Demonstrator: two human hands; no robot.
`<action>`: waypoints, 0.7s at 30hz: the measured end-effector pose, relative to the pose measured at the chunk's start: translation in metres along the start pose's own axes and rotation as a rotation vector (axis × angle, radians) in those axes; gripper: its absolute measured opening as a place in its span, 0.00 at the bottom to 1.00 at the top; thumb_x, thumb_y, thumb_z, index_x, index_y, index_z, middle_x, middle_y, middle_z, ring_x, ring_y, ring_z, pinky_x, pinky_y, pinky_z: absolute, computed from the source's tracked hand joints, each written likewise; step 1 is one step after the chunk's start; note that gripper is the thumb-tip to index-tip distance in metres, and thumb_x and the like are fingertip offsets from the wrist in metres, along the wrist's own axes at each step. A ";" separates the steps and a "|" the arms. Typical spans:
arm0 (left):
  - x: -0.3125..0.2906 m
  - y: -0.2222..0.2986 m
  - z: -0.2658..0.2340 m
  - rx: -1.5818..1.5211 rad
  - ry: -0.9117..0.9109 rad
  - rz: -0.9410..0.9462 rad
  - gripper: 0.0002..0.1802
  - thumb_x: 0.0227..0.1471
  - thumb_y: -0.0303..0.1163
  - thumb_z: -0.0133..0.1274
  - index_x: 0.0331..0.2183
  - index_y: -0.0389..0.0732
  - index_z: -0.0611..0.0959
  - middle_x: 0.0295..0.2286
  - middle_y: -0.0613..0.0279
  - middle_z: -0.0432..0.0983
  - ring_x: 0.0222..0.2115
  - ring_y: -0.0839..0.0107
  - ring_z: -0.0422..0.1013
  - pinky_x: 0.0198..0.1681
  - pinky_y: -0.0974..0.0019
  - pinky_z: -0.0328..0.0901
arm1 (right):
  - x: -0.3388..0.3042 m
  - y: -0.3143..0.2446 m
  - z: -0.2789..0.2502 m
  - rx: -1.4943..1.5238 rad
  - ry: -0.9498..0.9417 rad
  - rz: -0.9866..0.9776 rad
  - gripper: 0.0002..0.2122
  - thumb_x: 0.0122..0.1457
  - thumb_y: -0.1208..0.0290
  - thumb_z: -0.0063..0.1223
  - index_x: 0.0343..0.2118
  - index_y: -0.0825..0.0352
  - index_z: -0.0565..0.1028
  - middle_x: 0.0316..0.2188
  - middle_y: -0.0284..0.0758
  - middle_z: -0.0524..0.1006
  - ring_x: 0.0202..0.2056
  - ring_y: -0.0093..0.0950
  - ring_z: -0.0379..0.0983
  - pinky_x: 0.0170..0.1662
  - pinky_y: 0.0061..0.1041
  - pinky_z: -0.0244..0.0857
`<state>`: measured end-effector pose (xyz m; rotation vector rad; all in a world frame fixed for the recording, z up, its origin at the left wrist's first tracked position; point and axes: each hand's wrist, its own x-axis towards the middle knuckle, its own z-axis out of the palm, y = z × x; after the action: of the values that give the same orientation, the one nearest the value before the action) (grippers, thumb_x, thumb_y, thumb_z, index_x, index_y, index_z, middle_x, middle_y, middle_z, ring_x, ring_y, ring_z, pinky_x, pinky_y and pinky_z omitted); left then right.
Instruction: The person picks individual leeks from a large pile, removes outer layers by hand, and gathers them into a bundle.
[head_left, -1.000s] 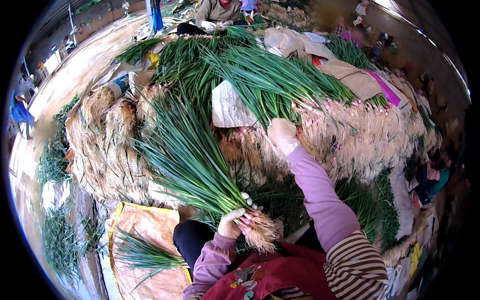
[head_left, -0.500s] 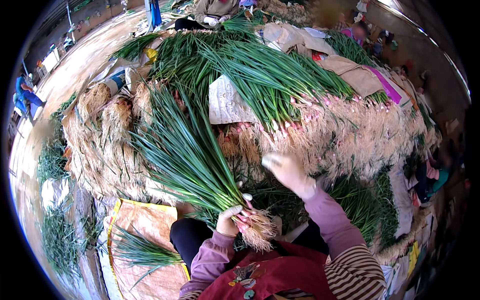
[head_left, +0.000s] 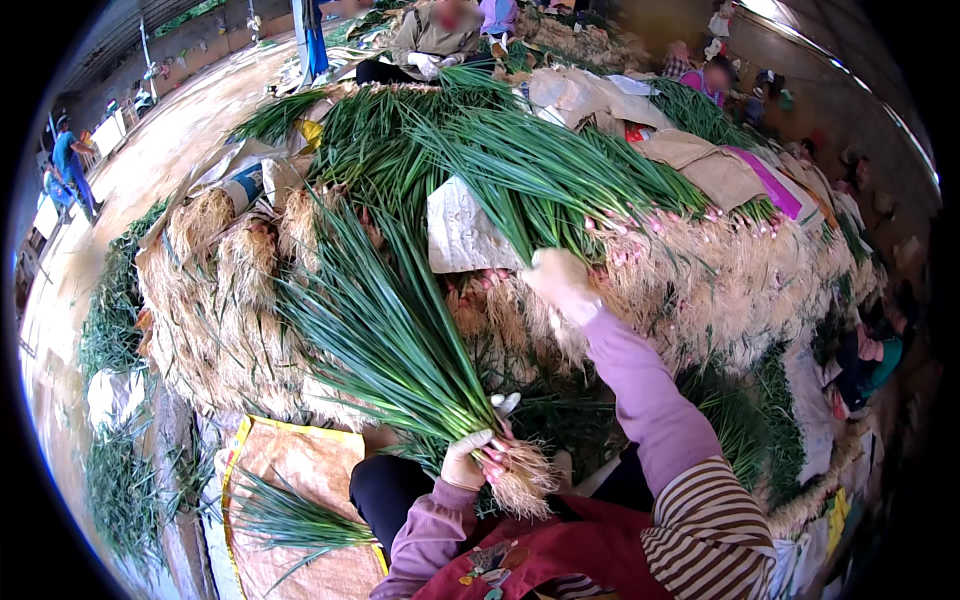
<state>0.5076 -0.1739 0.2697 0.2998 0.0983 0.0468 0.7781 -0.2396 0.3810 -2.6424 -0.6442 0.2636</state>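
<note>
No lettering can be read; the pale sheet (head_left: 462, 235) (greyish white) perhaps bears faint marks.

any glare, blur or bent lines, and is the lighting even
Head view: floor at upper left washed out, wall at upper right dim; head view: bright streak bowed along that wall; head view: right hand looks slightly smeared, green onions in the left hand crisper.

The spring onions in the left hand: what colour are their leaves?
The leaves are mostly green, clearest in the head view.
</note>
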 end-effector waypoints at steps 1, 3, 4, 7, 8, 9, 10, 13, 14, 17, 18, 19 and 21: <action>-0.001 0.001 0.003 0.016 0.013 0.007 0.34 0.37 0.27 0.57 0.50 0.37 0.68 0.53 0.42 0.59 0.33 0.65 0.70 0.31 0.70 0.67 | -0.037 -0.003 0.007 0.252 -0.082 0.035 0.07 0.53 0.70 0.50 0.24 0.68 0.74 0.13 0.28 0.68 0.13 0.14 0.56 0.15 0.19 0.49; 0.001 -0.003 0.008 0.055 0.067 -0.056 0.32 0.38 0.28 0.57 0.49 0.35 0.68 0.48 0.43 0.65 0.30 0.66 0.71 0.26 0.71 0.66 | -0.084 0.019 0.039 0.373 -0.141 -0.138 0.07 0.50 0.69 0.53 0.26 0.67 0.78 0.19 0.34 0.76 0.17 0.18 0.66 0.19 0.20 0.59; -0.003 -0.003 -0.012 0.199 0.151 -0.103 0.29 0.40 0.31 0.56 0.46 0.32 0.70 0.38 0.46 0.72 0.26 0.68 0.71 0.20 0.73 0.64 | -0.102 0.013 0.049 0.356 -0.210 -0.247 0.07 0.49 0.69 0.54 0.24 0.68 0.78 0.19 0.35 0.77 0.19 0.22 0.71 0.23 0.23 0.64; -0.004 -0.002 -0.005 0.143 0.193 -0.172 0.16 0.45 0.32 0.54 0.35 0.29 0.76 0.20 0.54 0.75 0.18 0.69 0.71 0.17 0.72 0.68 | -0.127 0.014 0.076 0.439 -0.222 -0.269 0.11 0.48 0.66 0.54 0.23 0.72 0.76 0.16 0.38 0.76 0.16 0.27 0.72 0.26 0.26 0.66; -0.005 -0.001 -0.004 0.187 0.233 -0.177 0.16 0.45 0.32 0.54 0.34 0.30 0.77 0.21 0.55 0.76 0.18 0.70 0.71 0.18 0.72 0.67 | -0.127 0.011 0.076 0.471 -0.247 -0.238 0.12 0.48 0.65 0.54 0.23 0.72 0.76 0.16 0.39 0.76 0.17 0.28 0.73 0.26 0.26 0.66; -0.007 0.000 -0.003 0.230 0.272 -0.182 0.15 0.45 0.31 0.54 0.34 0.30 0.77 0.21 0.55 0.76 0.19 0.71 0.71 0.19 0.72 0.67 | -0.126 0.008 0.075 0.502 -0.272 -0.207 0.12 0.48 0.64 0.54 0.23 0.71 0.76 0.16 0.40 0.75 0.17 0.29 0.73 0.26 0.26 0.66; -0.004 -0.002 -0.002 0.241 0.253 -0.143 0.16 0.46 0.32 0.54 0.36 0.30 0.77 0.22 0.57 0.76 0.19 0.71 0.71 0.21 0.73 0.66 | -0.125 0.004 0.071 0.530 -0.293 -0.173 0.13 0.49 0.63 0.54 0.23 0.71 0.76 0.16 0.41 0.75 0.17 0.31 0.73 0.26 0.27 0.66; -0.005 0.001 0.006 0.276 0.203 -0.121 0.18 0.46 0.32 0.54 0.38 0.30 0.77 0.22 0.58 0.76 0.19 0.73 0.70 0.22 0.74 0.66 | -0.120 -0.003 0.079 0.482 -0.033 -0.219 0.13 0.51 0.63 0.51 0.20 0.70 0.74 0.16 0.43 0.73 0.19 0.36 0.72 0.24 0.31 0.63; -0.002 0.001 0.008 0.310 0.169 -0.087 0.20 0.45 0.32 0.55 0.40 0.30 0.76 0.23 0.59 0.75 0.19 0.74 0.70 0.22 0.75 0.65 | -0.120 0.002 0.087 0.603 -0.036 -0.148 0.14 0.52 0.63 0.52 0.20 0.71 0.74 0.16 0.43 0.72 0.19 0.37 0.71 0.25 0.30 0.62; -0.003 0.000 0.004 0.295 0.177 -0.046 0.22 0.44 0.31 0.55 0.42 0.30 0.75 0.23 0.60 0.75 0.19 0.75 0.69 0.20 0.74 0.65 | -0.131 0.020 0.096 0.396 0.073 -0.212 0.13 0.52 0.65 0.52 0.21 0.71 0.74 0.14 0.41 0.71 0.17 0.33 0.68 0.25 0.29 0.62; -0.005 0.001 0.004 0.260 0.174 -0.080 0.23 0.45 0.31 0.54 0.44 0.30 0.74 0.24 0.60 0.74 0.19 0.75 0.69 0.19 0.74 0.66 | -0.133 0.030 0.105 0.658 -0.056 -0.089 0.12 0.51 0.64 0.56 0.23 0.71 0.75 0.14 0.38 0.72 0.17 0.27 0.67 0.25 0.26 0.62; -0.005 0.003 0.003 0.279 0.168 -0.071 0.24 0.45 0.30 0.54 0.44 0.30 0.74 0.24 0.60 0.74 0.19 0.75 0.69 0.19 0.74 0.66 | -0.131 0.025 0.102 0.727 -0.059 -0.071 0.13 0.50 0.63 0.57 0.23 0.70 0.75 0.15 0.37 0.73 0.18 0.26 0.68 0.26 0.26 0.62; -0.004 0.001 0.004 0.315 0.154 -0.075 0.24 0.45 0.30 0.54 0.45 0.30 0.73 0.24 0.60 0.74 0.19 0.75 0.69 0.20 0.73 0.67 | -0.128 0.011 0.082 0.867 -0.058 -0.013 0.14 0.49 0.62 0.59 0.24 0.70 0.75 0.17 0.36 0.74 0.19 0.23 0.68 0.26 0.25 0.63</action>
<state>0.5042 -0.1741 0.2737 0.6066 0.2711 -0.0208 0.6480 -0.2819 0.3139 -1.8020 -0.4242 0.4865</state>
